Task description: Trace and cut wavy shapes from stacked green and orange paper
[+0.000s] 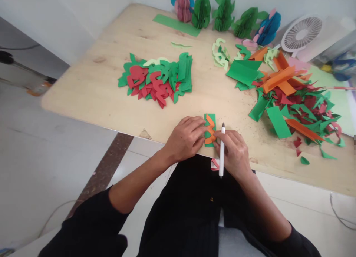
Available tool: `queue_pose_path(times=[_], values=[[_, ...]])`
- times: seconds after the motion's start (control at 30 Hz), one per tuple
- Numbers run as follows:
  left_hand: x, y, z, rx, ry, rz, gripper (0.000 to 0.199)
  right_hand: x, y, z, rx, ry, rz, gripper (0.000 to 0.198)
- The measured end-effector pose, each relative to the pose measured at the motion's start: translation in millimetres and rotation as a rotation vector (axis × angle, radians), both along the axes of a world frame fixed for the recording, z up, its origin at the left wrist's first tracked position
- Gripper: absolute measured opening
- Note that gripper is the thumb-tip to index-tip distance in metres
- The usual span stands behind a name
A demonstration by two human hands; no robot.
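In front of me at the table's near edge lies a green paper rectangle [207, 143] with an orange zigzag paper cutout [210, 129] on top. My left hand [187, 137] is closed, its bent fingertips pressing the cutout and paper from the left side. My right hand [234, 151] is closed around a white marker [221, 155], whose dark tip points up and away from me. Fingertips of the right hand also touch the right edge of the cutout. The undersides of both hands are hidden.
A pile of red and green cutouts [155, 79] lies behind my hands to the left. Green, orange and red paper scraps [303, 109] spread over the right side. Honeycomb paper figures [223, 14], a green paper strip [176, 25] and a white fan [302, 34] stand or lie along the back.
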State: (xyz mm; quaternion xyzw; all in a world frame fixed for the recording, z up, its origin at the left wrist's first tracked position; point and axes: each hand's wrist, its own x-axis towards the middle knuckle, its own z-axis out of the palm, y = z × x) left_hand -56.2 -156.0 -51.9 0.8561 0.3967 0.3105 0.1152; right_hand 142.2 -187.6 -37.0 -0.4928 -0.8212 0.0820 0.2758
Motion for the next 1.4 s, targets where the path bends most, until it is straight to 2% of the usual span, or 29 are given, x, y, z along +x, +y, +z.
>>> queue_pose_path(times=[0.7, 1.1, 1.4], values=[[-3.9, 0.7, -0.5, -0.022, 0.019, -0.027, 0.028, -0.7, 0.5, 0.8, 0.035, -0.053, 0.002, 0.018], [-2.9, -0.6, 1.8, -0.007, 0.045, -0.036, 0.029, -10.5, -1.5, 0.7, 0.118, -0.157, -0.058, 0.018], [-2.6, -0.4, 2.2, -0.034, 0.068, -0.042, 0.029, -11.7, 10.6, 0.4, 0.084, -0.117, -0.081, 0.019]])
